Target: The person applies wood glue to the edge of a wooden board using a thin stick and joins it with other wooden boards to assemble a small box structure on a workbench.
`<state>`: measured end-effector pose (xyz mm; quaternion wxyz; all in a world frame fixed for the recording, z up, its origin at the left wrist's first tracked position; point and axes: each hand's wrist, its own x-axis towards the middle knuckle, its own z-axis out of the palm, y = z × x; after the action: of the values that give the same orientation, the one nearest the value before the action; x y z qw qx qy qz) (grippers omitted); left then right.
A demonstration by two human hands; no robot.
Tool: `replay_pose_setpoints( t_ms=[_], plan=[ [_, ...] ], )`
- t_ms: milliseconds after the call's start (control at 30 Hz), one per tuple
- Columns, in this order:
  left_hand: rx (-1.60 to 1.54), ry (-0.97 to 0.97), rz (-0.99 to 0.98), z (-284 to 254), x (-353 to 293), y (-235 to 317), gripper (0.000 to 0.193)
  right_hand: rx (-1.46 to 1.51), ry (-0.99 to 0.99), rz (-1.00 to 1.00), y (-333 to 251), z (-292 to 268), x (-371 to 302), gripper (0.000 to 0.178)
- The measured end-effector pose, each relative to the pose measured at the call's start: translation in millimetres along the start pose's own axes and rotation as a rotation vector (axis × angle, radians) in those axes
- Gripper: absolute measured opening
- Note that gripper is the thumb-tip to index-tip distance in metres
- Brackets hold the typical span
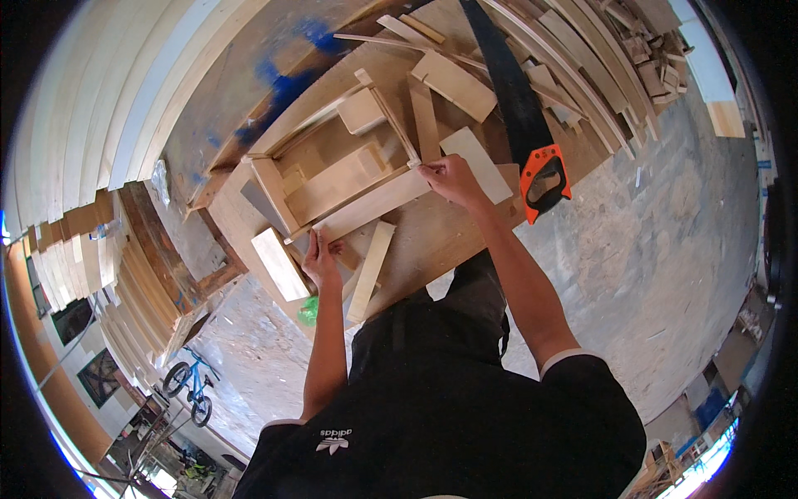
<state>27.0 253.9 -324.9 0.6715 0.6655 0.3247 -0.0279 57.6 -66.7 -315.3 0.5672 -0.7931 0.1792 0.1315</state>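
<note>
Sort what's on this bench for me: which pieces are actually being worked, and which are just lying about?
In hand:
left hand and right hand, one at each end of the long plank
wooden frame that the plank adjoins

Lying about:
handsaw
loose strip
offcut pile
green object

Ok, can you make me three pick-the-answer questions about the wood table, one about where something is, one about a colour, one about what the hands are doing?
1. Where does the handsaw lie?
A. right of the right hand
B. on the floor
C. under the bicycle

2. What colour is the saw's handle?
A. green
B. orange
C. white

3. What are the hands doing?
A. hanging free
B. both on one long wooden strip
C. holding the saw

Answers: A, its blade runs along the table's right side; B, the handle is orange with black; B, the left hand and right hand each touch an end.
</note>
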Motion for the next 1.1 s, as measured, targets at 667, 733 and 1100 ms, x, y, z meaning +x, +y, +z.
replay_pose_setpoints(
  t_ms=[667,733,1100],
  plan=[
    [-0.014,-0.032,0.008,-6,5,-5,0.044,0.040,-0.101,0.122,-5,-8,5,0.033],
    [-0.022,-0.039,0.012,-6,4,-5,0.044,0.031,-0.100,0.130,-7,-9,4,0.033],
    [0.031,-0.019,0.001,-6,6,-4,0.047,0.001,0.028,-0.031,1,-2,-1,0.029]
  ],
)
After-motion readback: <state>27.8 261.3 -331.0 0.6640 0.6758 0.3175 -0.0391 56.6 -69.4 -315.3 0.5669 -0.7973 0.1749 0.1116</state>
